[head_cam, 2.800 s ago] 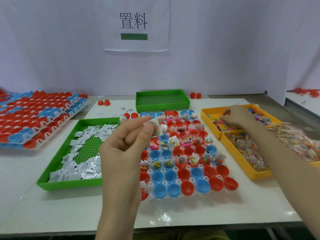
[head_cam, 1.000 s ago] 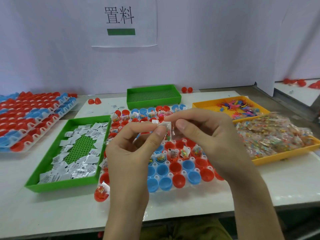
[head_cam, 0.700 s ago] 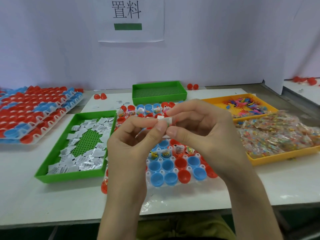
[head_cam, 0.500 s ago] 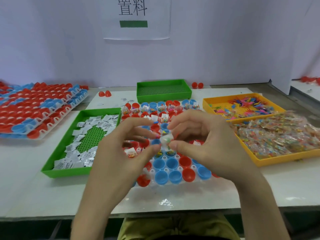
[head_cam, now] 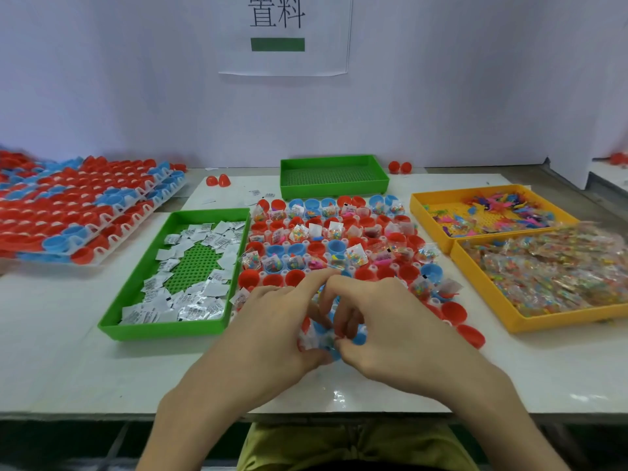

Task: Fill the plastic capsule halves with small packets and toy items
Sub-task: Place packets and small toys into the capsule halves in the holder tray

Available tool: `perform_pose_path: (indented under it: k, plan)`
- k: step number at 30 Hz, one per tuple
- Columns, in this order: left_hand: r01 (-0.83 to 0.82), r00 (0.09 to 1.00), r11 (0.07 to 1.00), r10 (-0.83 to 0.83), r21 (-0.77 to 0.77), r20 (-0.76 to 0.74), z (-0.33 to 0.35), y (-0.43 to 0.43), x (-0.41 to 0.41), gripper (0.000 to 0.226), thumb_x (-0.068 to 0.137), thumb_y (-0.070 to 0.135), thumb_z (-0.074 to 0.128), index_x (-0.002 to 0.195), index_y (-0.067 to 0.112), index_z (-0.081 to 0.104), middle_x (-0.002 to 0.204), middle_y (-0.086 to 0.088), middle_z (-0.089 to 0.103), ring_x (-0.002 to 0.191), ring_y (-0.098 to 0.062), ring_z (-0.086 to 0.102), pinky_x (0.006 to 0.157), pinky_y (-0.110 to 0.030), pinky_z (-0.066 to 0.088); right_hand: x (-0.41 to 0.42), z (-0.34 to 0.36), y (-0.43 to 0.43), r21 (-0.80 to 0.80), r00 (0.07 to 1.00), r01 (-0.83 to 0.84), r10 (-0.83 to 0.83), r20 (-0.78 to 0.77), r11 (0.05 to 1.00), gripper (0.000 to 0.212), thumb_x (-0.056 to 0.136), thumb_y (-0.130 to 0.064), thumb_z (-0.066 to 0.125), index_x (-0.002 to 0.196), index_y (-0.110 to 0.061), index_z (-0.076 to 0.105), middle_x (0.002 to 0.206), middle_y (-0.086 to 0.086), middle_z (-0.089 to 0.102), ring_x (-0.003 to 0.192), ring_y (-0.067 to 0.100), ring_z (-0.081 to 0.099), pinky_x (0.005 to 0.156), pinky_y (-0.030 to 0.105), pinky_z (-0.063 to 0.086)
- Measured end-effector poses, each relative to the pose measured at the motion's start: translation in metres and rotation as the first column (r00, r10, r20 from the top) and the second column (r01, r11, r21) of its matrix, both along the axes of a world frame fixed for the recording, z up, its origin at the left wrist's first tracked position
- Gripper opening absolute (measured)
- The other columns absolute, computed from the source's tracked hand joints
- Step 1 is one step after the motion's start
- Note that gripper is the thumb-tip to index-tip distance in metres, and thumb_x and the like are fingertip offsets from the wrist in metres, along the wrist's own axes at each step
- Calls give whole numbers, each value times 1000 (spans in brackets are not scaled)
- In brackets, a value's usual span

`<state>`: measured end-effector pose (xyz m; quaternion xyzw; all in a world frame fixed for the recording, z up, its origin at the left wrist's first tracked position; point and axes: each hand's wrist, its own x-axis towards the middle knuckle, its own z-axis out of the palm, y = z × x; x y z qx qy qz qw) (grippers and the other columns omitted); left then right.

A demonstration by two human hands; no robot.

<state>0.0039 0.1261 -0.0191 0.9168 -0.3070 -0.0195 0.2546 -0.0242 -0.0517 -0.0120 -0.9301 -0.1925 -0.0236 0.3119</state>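
Left hand (head_cam: 272, 324), right hand (head_cam: 387, 321) at capsule tray (head_cam: 396, 267) near edge, fingers curled, tips meeting; grip contents hidden. Blue capsule half (head_cam: 358, 338) directly beneath, nearer right hand.

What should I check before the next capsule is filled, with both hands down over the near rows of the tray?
1. Supply of white packets in the near green tray: ok, plenty.
2. Supply of clear bags in the near orange tray: ok, piled high.
3. Supply of toy items in the far orange tray: ok, stocked.
4. Room on the capsule tray: ok, several empty halves show in the near rows.
5. What the left hand and right hand hold: cannot tell; their curled fingers meet and hide whatever lies between them.
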Motion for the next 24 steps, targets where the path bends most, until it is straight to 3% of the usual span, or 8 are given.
perform_pose_path:
  k: [10, 17, 24]
  plan:
    - [-30, 998, 998, 27, -52, -60, -9, 5, 7, 94, 75, 36, 85, 149, 46, 28, 104, 22, 72, 113, -8, 61, 105, -40, 42, -1, -11, 4, -20, 1000, -1, 1, 15, 1000, 30, 84, -13, 71, 104, -30, 57, 89, -12, 68, 82, 6, 65, 75, 27, 57]
    - [-34, 996, 998, 30, -48, -88, -9, 5, 9, 89, 76, 32, 86, 146, 47, 34, 100, 24, 74, 98, 1, 65, 98, -38, 48, -4, -16, -1, 50, 1000, -21, 22, -11, 999, 27, 89, -17, 71, 110, -32, 62, 98, -15, 68, 92, 2, 64, 90, 26, 54]
    - [-18, 998, 1000, 17, -13, -59, -6, 4, 9, 81, 78, 33, 84, 145, 42, 40, 95, 23, 72, 99, -7, 64, 97, -43, 47, -5, -18, 2, 27, 998, -15, 13, 62, 1000, 26, 86, -18, 70, 107, -31, 63, 97, -19, 64, 93, 2, 59, 87, 28, 50]
